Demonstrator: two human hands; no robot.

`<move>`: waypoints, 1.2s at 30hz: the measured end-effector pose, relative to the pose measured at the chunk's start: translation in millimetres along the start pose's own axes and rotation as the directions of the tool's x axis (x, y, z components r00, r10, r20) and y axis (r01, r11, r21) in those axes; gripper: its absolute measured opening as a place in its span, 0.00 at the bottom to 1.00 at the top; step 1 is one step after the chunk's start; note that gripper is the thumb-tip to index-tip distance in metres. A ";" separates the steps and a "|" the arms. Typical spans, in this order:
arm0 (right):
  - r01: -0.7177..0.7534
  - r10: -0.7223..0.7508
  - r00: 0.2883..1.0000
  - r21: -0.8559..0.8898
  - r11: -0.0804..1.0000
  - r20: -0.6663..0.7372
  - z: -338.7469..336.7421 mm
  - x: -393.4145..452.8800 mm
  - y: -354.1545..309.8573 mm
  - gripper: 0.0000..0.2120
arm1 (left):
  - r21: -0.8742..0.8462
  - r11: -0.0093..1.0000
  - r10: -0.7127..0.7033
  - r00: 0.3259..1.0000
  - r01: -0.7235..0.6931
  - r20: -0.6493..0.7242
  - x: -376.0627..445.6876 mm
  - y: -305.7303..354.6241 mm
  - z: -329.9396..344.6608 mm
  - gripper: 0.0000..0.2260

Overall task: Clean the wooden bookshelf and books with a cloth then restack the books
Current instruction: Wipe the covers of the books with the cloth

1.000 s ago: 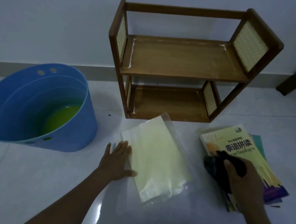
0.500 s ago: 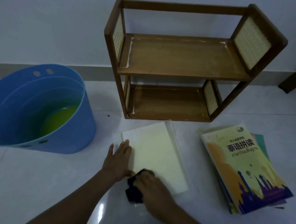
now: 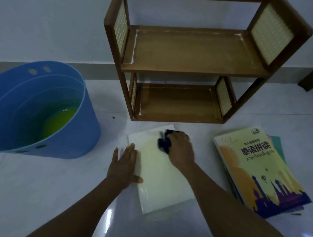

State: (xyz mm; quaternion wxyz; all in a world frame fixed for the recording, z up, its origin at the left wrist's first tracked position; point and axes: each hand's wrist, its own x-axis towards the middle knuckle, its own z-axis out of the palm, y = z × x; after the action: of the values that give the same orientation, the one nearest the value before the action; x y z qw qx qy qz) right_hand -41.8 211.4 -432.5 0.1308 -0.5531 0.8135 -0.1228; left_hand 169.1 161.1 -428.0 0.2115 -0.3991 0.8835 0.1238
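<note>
The right hand (image 3: 180, 147) is curled tight around a dark cloth (image 3: 164, 143), fingers bunched on it, pressing it onto the far end of a pale book (image 3: 163, 176). The left hand (image 3: 123, 165) lies flat with fingers spread a little, palm on the floor (image 3: 35, 193) and thumb and fingertips resting on the book's left edge, gripping nothing.

The book lies flat on the floor in front of the person, its long axis running away from them and tilted slightly left at the far end, which nearly reaches the foot of the shelf (image 3: 193, 52). The shelf stands upright against the wall, both levels bare, open side facing us.

To the right of the book, just apart, sits a stack (image 3: 259, 170) of books, a yellow cover with purple skyline on top, angled the same way. To the left, well apart, a blue bucket (image 3: 41, 110) holds greenish liquid.
</note>
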 end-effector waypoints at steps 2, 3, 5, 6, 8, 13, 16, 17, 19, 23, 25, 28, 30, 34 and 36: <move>-0.077 0.075 0.996 -0.041 0.996 -0.049 3.7 -23.5 9.9 0.16 | 0.000 1.000 -0.006 1.000 0.006 0.008 1.2 1.1 -2.0 0.49; 0.021 -0.022 0.999 -0.040 0.999 -0.032 8.1 -47.4 6.1 0.18 | 0.006 1.000 0.000 1.000 0.000 0.007 3.0 0.6 -2.2 0.49; 0.352 -0.352 0.936 -0.016 0.936 -0.007 19.1 -106.2 -6.0 0.15 | 0.017 1.000 -0.005 1.000 0.005 0.007 2.1 -0.1 0.0 0.49; 0.473 -0.471 0.880 -0.031 0.880 0.052 18.0 -127.0 -9.2 0.15 | 0.007 1.000 -0.011 1.000 0.010 0.013 1.7 0.1 -0.2 0.49; 0.534 -0.522 0.843 -0.100 0.839 0.127 13.4 -143.9 -4.8 0.16 | -0.032 0.999 -0.018 0.999 0.019 0.031 0.3 -0.5 -2.3 0.50; -0.144 0.154 0.983 -0.097 0.985 0.097 -0.6 -140.6 26.9 0.24 | -0.265 0.957 -0.138 0.988 0.116 -0.066 -19.3 7.0 -1.9 0.44; -0.441 0.481 0.871 -0.278 0.854 0.098 -23.9 -145.3 33.3 0.24 | -0.724 0.635 -0.452 0.890 0.270 -0.064 -48.0 26.0 11.9 0.37; -0.439 0.491 0.865 -0.320 0.839 0.101 -28.1 -144.4 30.2 0.24 | -0.833 0.427 -0.513 0.853 0.352 0.098 -56.1 34.7 14.2 0.35; -0.315 0.338 0.940 -0.276 0.908 0.039 -28.3 -139.4 19.7 0.20 | -0.903 0.035 -0.474 0.803 0.428 0.362 -63.0 50.9 25.1 0.27; -0.478 0.473 0.843 -0.048 0.877 0.257 -25.8 -117.6 8.4 0.17 | -0.859 -0.231 -0.388 0.767 0.457 0.512 -60.8 57.6 32.9 0.17; -0.626 0.558 0.731 0.062 0.777 0.393 -20.4 -104.9 13.6 0.22 | -0.840 -0.278 -0.378 0.751 0.465 0.541 -56.0 49.6 28.7 0.11; -0.658 0.533 0.694 0.126 0.742 0.485 -25.2 -90.9 21.0 0.25 | -0.830 -0.266 -0.315 0.769 0.491 0.556 -54.8 44.9 16.3 0.05; -0.655 0.473 0.685 0.185 0.732 0.554 -30.7 -86.2 26.9 0.24 | -0.834 -0.205 -0.282 0.786 0.512 0.551 -55.7 43.0 7.4 0.06; -0.736 0.387 0.658 0.441 0.514 0.646 -42.4 -82.2 38.0 0.14 | -0.909 -0.117 -0.214 0.883 0.401 0.417 -67.3 29.0 -4.2 0.15; -0.752 0.349 0.659 0.575 0.322 0.667 -48.9 -81.2 40.5 0.19 | -0.954 0.001 -0.182 0.938 0.301 0.296 -77.0 18.0 -2.9 0.18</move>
State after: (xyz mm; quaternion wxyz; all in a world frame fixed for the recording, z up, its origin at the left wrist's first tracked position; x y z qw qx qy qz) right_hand -65.3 304.3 -394.4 0.5790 -0.1132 0.7464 -0.3079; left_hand 200.2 222.0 -388.2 -0.0647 -0.5726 0.4617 0.6744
